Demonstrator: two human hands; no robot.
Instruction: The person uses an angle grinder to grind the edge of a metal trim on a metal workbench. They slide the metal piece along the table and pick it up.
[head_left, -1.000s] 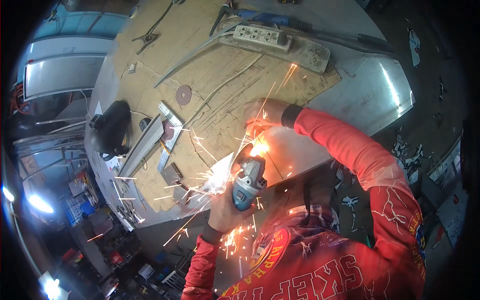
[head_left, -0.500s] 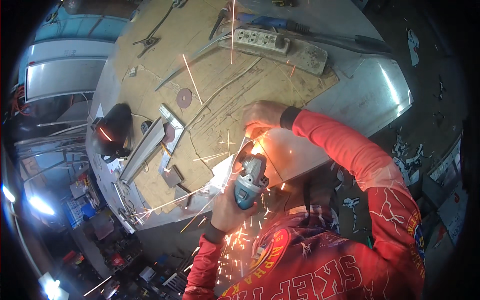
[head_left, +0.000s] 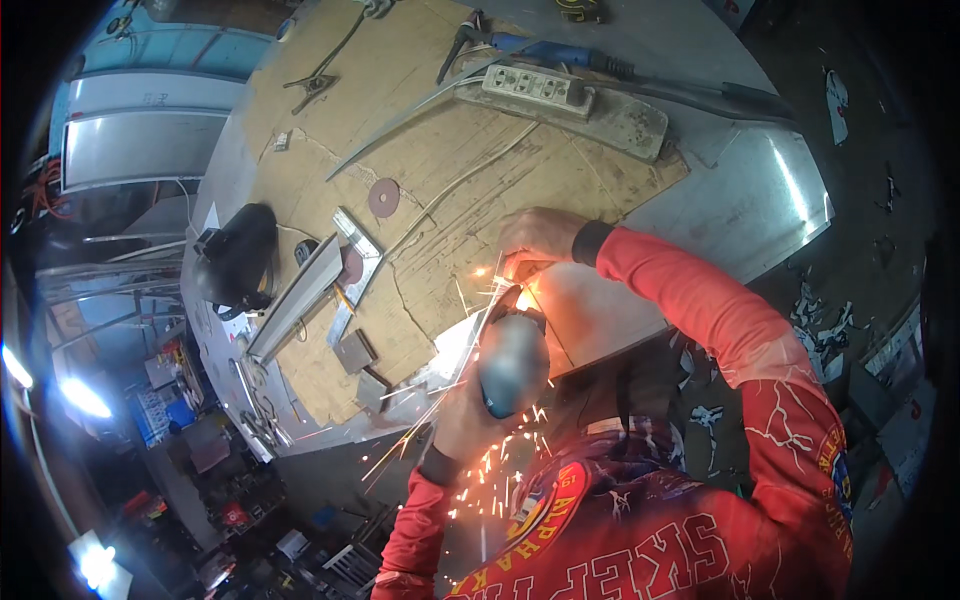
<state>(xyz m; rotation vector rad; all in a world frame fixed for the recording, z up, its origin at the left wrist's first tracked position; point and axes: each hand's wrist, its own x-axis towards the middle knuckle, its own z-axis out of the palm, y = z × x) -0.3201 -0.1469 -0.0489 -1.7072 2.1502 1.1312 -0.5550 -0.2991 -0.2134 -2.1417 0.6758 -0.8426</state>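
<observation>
My left hand [head_left: 463,418] is wrapped round the body of an angle grinder [head_left: 514,368], which is smeared by blur. The grinder's disc meets metal near the table's close edge, throwing orange sparks downward and to the left. Just beyond the disc, my right hand [head_left: 545,236] is closed over the far edge of the piece being ground, its fingers bent down and lit orange by the glow. That piece looks like a thin metal sheet [head_left: 610,315], but glare and the hand hide much of its outline.
On the table lie a metal square [head_left: 362,250], a long metal bar [head_left: 296,304], a loose abrasive disc [head_left: 383,198] and a black welding helmet [head_left: 238,262]. Farther back are a power strip [head_left: 530,88], a blue-handled torch [head_left: 545,48] and a clamp [head_left: 314,84]. Metal scraps [head_left: 825,330] litter the floor at right.
The view has shifted slightly, so the table's things sit a little lower and farther right. The grinder has tilted and blurred. Sparks still fly; both hands keep their holds.
</observation>
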